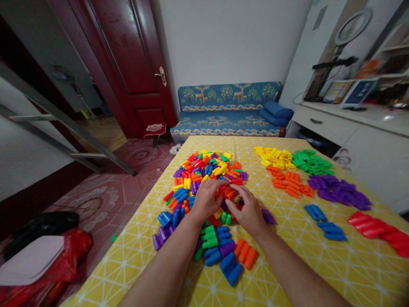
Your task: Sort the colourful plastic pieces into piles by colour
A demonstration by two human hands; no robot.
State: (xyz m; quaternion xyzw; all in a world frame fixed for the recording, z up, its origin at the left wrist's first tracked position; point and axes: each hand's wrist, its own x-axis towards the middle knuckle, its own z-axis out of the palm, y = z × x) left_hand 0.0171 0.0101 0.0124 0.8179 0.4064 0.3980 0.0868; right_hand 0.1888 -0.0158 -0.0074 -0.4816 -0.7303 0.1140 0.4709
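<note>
In the head view, the mixed pile of plastic finger-shaped blocks (209,169) sits on the yellow tablecloth (128,268), in front of you and under your hands. Watch out: if your wrist bumps the loose purple block (269,216) beside your right hand (251,211), it could slide away. A wide sweep to the right could also mix the orange pile (291,184) with the purple pile (340,191), because they lie so close. Both your arms reach forward, and your hands bend in toward each other, fingers curled over the blocks. I can't tell if your left hand (206,198) or right hand is pinching one.
</note>
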